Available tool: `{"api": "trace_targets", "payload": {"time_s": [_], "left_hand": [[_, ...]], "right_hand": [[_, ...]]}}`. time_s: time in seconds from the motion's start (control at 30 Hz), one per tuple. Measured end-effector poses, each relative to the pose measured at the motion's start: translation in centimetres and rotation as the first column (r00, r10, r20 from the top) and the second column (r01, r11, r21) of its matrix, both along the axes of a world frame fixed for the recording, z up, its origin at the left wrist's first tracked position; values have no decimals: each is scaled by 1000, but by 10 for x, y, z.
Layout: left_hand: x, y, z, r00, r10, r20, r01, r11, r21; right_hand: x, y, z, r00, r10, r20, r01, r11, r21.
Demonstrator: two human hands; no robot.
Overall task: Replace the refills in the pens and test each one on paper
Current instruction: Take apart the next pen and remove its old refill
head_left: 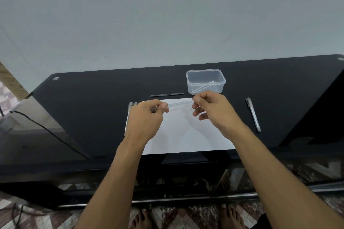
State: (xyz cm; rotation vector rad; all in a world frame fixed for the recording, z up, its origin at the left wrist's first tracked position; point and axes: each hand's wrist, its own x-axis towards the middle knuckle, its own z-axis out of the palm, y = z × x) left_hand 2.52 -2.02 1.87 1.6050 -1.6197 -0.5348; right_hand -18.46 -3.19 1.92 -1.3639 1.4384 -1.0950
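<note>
Pen barrel, clear, pinched at either end by left hand and right hand, fingers curled, above paper on black table.

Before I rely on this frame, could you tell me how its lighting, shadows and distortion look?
Head view: soft, even light; faint shadows of both hands on the paper; wide-angle bending curves the table edge; the clear pen barrel between left hand and right hand nearly vanishes against the white sheet.
</note>
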Motion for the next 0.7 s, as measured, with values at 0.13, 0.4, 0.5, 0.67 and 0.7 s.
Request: {"api": "trace_targets", "payload": {"time_s": [0.13,0.4,0.5,0.67,0.7], "left_hand": [[7,-1,-1,1000,4,1,-4,999,48],[29,-4,-3,1000,14,25,-16,993,113],[28,-2,-2,1000,21,4,-22,998,64],[9,1,0,999,-34,10,35,998,-48],[5,1,0,999,-30,43,33,997,-74]], "right_hand": [[-4,-2,-1,999,-50,1,50,999,20],[-23,-9,-4,952,-299,-74,296,954,-49],[-25,-10,-4,949,-307,-75,304,951,-51],[-8,-4,-3,979,-149,-141,140,988,-68],[-3,-2,-3,984,-119,-134,110,992,-68]]}}
